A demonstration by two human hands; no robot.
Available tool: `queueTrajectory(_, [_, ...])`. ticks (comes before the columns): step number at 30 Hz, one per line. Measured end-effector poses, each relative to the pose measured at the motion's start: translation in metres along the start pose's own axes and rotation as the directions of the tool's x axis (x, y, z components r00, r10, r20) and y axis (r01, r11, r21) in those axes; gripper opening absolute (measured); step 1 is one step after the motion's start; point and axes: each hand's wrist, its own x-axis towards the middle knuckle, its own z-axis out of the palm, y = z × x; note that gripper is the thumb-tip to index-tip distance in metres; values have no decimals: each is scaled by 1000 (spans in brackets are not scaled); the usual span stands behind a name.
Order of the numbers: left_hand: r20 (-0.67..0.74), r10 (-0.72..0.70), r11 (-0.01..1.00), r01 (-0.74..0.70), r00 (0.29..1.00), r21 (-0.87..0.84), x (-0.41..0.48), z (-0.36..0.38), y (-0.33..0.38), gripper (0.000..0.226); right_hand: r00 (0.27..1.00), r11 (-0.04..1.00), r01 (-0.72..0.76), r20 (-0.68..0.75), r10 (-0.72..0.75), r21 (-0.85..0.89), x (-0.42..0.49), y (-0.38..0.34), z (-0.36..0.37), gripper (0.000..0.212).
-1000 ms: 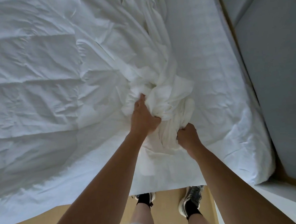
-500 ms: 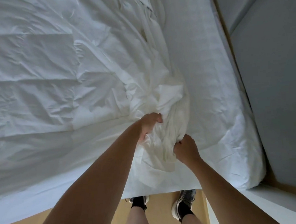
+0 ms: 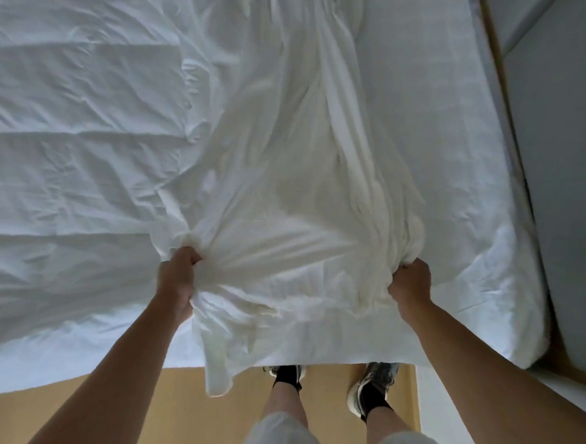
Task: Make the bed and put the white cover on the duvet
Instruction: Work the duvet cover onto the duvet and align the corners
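Note:
A white cover (image 3: 283,205) lies stretched over the near end of the bed, pulled taut between my two hands. My left hand (image 3: 178,283) grips a bunched fold of it at the left. My right hand (image 3: 408,281) grips a thick gathered bundle of it at the right. A loose corner of the cover hangs over the bed's foot edge toward the floor. To the left lies the wrinkled white duvet (image 3: 68,160). The bare mattress sheet (image 3: 443,126) shows on the right side of the bed.
A grey wall (image 3: 561,136) runs close along the bed's right side, with a narrow wooden strip between. Tan wooden floor (image 3: 124,403) lies below the bed's foot. My two feet in sneakers stand there, close to the bed edge.
My hands have moved apart, left hand leftward and right hand rightward. The crumpled cover that sat bunched between them is now spread out wide and pulled toward the foot edge.

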Motion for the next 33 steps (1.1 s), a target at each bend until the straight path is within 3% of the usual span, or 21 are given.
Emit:
queueTrajectory(3, [-268,94,993,-69,959,100,27,-53,11,29,1000,1000,-7,-28,7,-3,-4,0,-3,34])
queueTrajectory(5, [-336,171,959,-78,926,274,37,-69,7,42,998,998,-39,-51,36,-57,-7,10,-2,32])
queueTrajectory(6, [-282,226,904,-93,933,417,37,-67,0,47,998,993,-64,-33,61,-102,-11,15,-1,30])
queueTrajectory(8, [-34,264,773,-190,964,605,27,-52,-22,53,995,981,-87,37,95,-173,-20,21,1,26])
queueTrajectory(10, [110,237,762,-255,965,596,15,-37,-35,39,978,971,-132,132,160,-201,-27,20,6,15])
queueTrajectory(12, [139,217,767,-257,966,588,13,-29,-40,36,956,958,-149,211,202,-244,-33,5,7,23])
queueTrajectory(14, [142,199,785,-245,970,570,22,-29,-43,39,831,956,-294,495,252,9,-40,-6,7,44])
queueTrajectory(15, [133,201,785,-241,970,570,25,-30,-45,40,767,923,-377,585,263,81,-42,-8,12,53])
queueTrajectory(16, [122,207,788,-240,971,568,26,-30,-47,42,729,928,-370,634,256,50,-42,-12,22,59])
queueTrajectory(17, [116,212,793,-240,970,560,29,-31,-51,48,752,948,-319,604,266,-20,-44,-12,34,64])
queueTrajectory(19, [104,198,810,-223,975,543,28,-30,-57,66,879,972,-207,415,234,-111,-53,-10,65,67])
queueTrajectory(23, [120,153,867,-191,981,459,16,-44,-69,83,927,933,-271,324,187,236,-70,13,101,54])
queueTrajectory(26, [48,273,826,-260,961,500,16,-66,-58,78,970,935,-226,158,188,275,-67,41,66,59])
queueTrajectory(30, [-11,285,863,-252,958,439,17,-104,-55,71,983,982,-179,-31,182,67,-71,75,12,86])
queueTrajectory(33, [-84,288,853,-216,954,476,14,-142,-67,71,988,983,-136,-87,126,-123,-78,90,-5,80])
